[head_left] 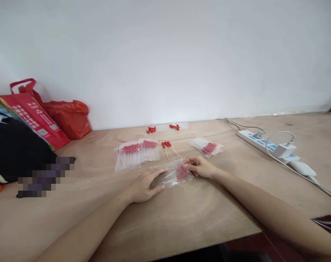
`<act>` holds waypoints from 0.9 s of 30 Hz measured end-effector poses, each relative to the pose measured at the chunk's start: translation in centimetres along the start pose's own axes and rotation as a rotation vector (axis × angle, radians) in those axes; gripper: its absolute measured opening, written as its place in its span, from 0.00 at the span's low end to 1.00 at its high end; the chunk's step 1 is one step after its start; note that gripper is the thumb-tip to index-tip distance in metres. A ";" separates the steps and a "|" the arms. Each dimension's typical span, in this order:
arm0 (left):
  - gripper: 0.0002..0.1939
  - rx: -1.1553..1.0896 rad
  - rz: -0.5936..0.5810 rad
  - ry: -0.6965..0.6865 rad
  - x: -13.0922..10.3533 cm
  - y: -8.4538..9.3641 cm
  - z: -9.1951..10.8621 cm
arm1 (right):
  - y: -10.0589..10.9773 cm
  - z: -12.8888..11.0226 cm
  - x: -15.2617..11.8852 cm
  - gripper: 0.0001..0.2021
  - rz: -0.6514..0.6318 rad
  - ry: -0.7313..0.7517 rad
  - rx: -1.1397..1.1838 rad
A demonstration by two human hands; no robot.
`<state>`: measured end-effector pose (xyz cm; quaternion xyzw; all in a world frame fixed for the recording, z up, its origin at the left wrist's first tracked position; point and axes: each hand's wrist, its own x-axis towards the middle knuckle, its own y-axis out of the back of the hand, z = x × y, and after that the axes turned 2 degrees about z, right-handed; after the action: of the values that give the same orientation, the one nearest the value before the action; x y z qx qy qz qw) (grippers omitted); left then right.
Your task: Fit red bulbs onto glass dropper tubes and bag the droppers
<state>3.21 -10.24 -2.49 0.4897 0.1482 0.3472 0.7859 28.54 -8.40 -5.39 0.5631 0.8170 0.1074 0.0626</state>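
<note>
A clear zip bag (169, 179) lies on the wooden table between my hands, with red-bulbed droppers (182, 175) inside, bulbs toward its right end. My left hand (145, 185) rests at the bag's left end, thumb and fingers spread apart along its sides. At the right end, my right hand (196, 166) is closed in a pinch by the bag's mouth, on the bulb end of a dropper. Just beyond the bag lie several loose droppers (166, 145). Filled bags (131, 151) are fanned out to the left, and another stack of filled bags (207, 146) lies to the right.
Small red bulbs (151, 130) and clear packets lie near the wall. A white power strip (259, 142) with plugs and cables runs along the right. Red bags (68, 118) and a black bag (18, 149) stand at the left. The table's front edge (244, 237) is close.
</note>
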 end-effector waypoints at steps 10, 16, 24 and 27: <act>0.19 0.002 -0.026 -0.058 0.3 -0.2 -0.4 | 1.8 0.3 2.2 0.09 0.334 0.062 -0.288; 0.18 -0.045 0.003 -0.070 0.2 -0.4 -0.8 | 0.9 -0.8 7.5 0.07 0.484 -0.073 -0.561; 0.18 -0.053 -0.012 -0.068 0.0 -0.2 -0.7 | -1.7 -2.1 12.6 0.09 0.465 -0.281 -0.578; 0.18 -0.061 -0.010 -0.072 0.0 -0.2 -0.6 | -1.4 -2.2 12.5 0.12 0.488 -0.277 -0.527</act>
<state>2.90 -9.86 -2.95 0.4771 0.1115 0.3299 0.8069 22.31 2.56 -3.36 0.7147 0.5873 0.2484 0.2875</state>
